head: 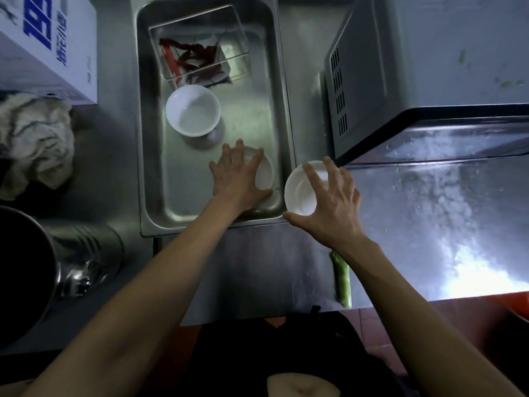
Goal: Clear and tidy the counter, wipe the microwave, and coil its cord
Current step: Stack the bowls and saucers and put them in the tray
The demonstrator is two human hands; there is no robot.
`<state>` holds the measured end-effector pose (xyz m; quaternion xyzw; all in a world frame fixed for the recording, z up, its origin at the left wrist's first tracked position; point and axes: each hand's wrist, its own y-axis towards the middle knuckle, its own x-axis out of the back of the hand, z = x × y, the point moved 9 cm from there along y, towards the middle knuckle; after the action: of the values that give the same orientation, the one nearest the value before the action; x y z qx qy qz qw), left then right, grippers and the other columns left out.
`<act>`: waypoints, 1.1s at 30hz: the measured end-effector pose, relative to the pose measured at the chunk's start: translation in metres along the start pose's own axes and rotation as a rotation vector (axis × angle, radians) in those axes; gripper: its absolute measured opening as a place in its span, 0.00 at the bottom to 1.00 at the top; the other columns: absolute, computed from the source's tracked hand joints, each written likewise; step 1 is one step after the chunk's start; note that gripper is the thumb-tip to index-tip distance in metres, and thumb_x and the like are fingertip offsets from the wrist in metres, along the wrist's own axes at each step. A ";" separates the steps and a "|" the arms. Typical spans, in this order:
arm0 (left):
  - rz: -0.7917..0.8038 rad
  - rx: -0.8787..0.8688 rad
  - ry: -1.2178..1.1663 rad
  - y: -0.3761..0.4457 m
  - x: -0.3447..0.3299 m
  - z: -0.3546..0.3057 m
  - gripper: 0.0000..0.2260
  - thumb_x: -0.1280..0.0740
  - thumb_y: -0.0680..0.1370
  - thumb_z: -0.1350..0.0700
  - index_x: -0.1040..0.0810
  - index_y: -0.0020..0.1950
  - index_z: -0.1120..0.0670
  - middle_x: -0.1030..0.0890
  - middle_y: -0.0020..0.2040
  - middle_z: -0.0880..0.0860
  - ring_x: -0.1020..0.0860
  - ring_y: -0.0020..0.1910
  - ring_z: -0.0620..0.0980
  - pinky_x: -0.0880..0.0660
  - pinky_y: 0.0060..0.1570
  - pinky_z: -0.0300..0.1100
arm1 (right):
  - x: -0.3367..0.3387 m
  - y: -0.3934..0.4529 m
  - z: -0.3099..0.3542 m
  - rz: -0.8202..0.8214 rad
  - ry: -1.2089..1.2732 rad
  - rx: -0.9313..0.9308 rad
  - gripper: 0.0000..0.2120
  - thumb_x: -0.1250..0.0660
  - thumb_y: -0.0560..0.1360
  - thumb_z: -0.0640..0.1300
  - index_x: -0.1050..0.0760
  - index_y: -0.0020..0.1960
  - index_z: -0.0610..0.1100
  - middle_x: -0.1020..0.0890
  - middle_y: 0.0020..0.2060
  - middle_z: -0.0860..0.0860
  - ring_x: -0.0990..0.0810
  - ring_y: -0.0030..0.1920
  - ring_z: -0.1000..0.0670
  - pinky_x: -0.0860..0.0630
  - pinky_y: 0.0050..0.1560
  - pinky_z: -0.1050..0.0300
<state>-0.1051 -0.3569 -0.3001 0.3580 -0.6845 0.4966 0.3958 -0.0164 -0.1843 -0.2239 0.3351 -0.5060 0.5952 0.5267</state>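
1. The microwave [429,75] sits on the steel counter [400,224] at 2 o'clock, its dark-edged door facing the person; green flecks mark its top, and its cord cannot be made out.
2. At 9 o'clock of it lies a deep steel pan [283,90], long side running 12 to 6.
3. The left hand [239,179] is spread flat, fingers wide, over a white bowl [264,173] at the pan's 5 o'clock corner; it seems to press on the rim, though whether it truly grips is hard to tell.
4. The right hand [333,207] holds a second white bowl [300,190] from above, thumb at 7 o'clock and fingers curled over the far rim, just beside the pan's right edge.
5. A third white bowl [193,110] stands in the pan's middle, at 11 o'clock of the left hand.
6. A clear square container [240,44] with red scraps [194,58] lies at the pan's 12 o'clock end.
7. A green vegetable piece [342,279] lies on the counter at 6 o'clock of the right hand.
8. At 9 o'clock a crumpled rag [37,138] rests near a white box [57,44] with blue print; a steel pot [86,253] stands at 8 o'clock.
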 end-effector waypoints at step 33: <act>-0.158 0.219 -0.271 -0.073 0.036 0.125 0.26 0.37 0.79 0.46 0.34 0.76 0.53 0.29 0.73 0.53 0.33 0.72 0.56 0.34 0.69 0.54 | -0.095 0.095 0.132 0.216 -0.182 0.259 0.51 0.30 0.65 0.71 0.51 0.79 0.59 0.54 0.80 0.48 0.53 0.77 0.34 0.44 0.70 0.29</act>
<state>-0.0790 -0.4995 -0.2631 0.5153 -0.6431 0.4827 0.2965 -0.1048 -0.3310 -0.3014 0.3964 -0.5036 0.6756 0.3644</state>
